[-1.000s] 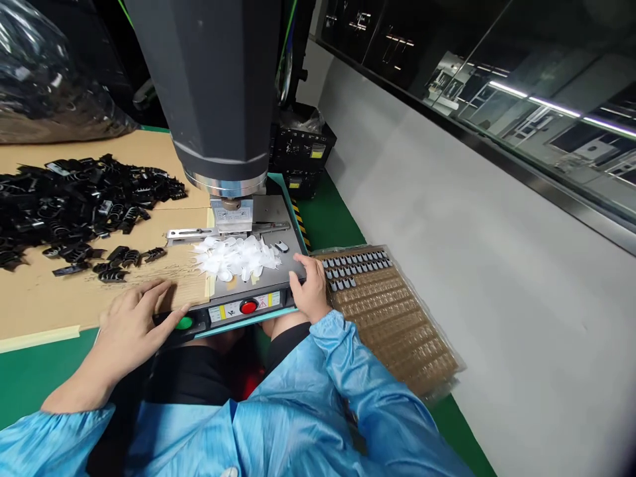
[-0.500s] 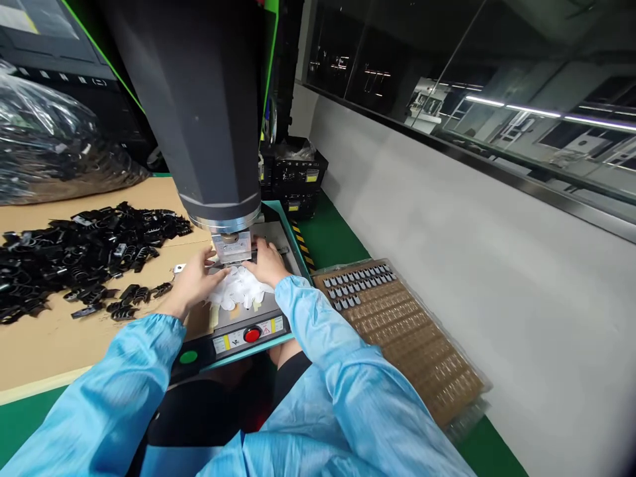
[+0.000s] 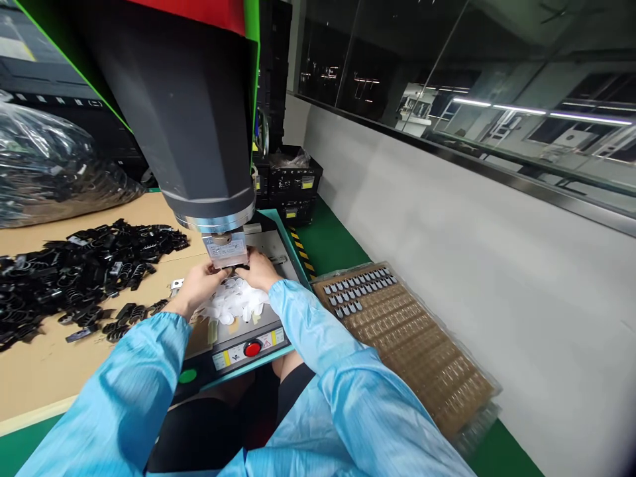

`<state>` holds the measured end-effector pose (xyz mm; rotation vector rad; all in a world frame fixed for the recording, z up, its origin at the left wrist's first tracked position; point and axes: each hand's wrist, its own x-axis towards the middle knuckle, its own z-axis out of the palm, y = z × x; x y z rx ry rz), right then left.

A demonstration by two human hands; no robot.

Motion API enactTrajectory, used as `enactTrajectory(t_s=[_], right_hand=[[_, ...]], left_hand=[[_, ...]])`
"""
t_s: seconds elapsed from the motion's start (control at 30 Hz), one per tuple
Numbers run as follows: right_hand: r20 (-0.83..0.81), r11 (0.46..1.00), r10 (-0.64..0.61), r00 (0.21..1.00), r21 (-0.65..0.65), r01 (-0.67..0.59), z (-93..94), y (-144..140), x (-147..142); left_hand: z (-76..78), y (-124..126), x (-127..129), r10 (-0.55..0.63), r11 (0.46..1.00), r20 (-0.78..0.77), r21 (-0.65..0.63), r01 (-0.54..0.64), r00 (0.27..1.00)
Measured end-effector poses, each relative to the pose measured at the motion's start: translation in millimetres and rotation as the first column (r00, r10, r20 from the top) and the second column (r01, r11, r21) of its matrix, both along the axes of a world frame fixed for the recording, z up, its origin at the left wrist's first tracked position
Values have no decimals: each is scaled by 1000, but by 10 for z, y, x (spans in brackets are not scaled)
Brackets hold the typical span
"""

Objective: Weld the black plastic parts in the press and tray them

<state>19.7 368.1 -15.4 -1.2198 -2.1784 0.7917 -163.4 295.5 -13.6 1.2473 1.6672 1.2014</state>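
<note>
Here the green-matted work surface [image 3: 338,248] runs along a plain grey wall [image 3: 447,218] w/ a dark glass window strip [image 3: 447,86] above it, reflecting ceiling lights. A brown cardboard sheet [image 3: 44,358] covers the left part of the surface; on it lies a loose heap of small black plastic clips [image 3: 74,271], glossy & jagged, and behind that a crinkled clear plastic bag [image 3: 50,172] of more dark parts. A big dark grey press column [image 3: 183,112], smooth & faceted, ends in a shiny metal ring and a small square metal horn [image 3: 226,250]. Below is the machine's grey metal base plate [image 3: 258,328] w/ teal edge, a round red button [image 3: 252,348] and a round green button [image 3: 187,375] at the front. Right of the machine sits a brown translucent blister tray [image 3: 412,344], ribbed in rows, a few small grey pieces [image 3: 355,288] in its top rows.

Both hands sit just under the horn, above a pile of small white rounded plastic pieces [image 3: 233,301]. Left hand [image 3: 199,286]: fingers narrow, tips at the fixture; can't tell what they hold. Right hand [image 3: 258,268]: fingers curled close at the same spot, contents hidden. Sleeves are shiny light blue fabric [image 3: 322,371]. Black crates [image 3: 293,182] stand behind the machine.
</note>
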Motion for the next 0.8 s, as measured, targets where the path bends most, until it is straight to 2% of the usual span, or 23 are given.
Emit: enactTrajectory(t_s=[0.07,0.13,0.23,0.3,0.4,0.5,0.6,0.8], right_hand=[[-130,996,-32,991,-82,21,23,-69,90],[-308,982,-84,948,-188,26,3,-231,221],[-556,953,-121,822,-297,-60,-101,-668,437],[-648,940,-112,754,-314,-130,-174,-1042,549],[-715,938,-107,691,-304,-169,-217,-1575,643],[-730,939,-124,672,-305,-158,-197,-1924,689],[-716,941,-127,687,-306,-145,-179,-2077,735],[-694,948,-116,711,-290,-128,-204,-2147,807]], left_hand=[[6,-136,22,37,999,54,-17,-36,998],[-8,-363,98,64,998,150,-14,-63,987],[-51,-830,328,66,997,399,5,-74,915],[-80,-1160,527,52,998,503,6,-64,863],[-119,-1567,792,60,997,517,14,-79,854],[-162,-1823,952,89,994,513,8,-108,854],[-178,-1955,1027,95,994,518,-7,-107,850],[-95,-2025,1116,83,994,556,15,-110,827]])
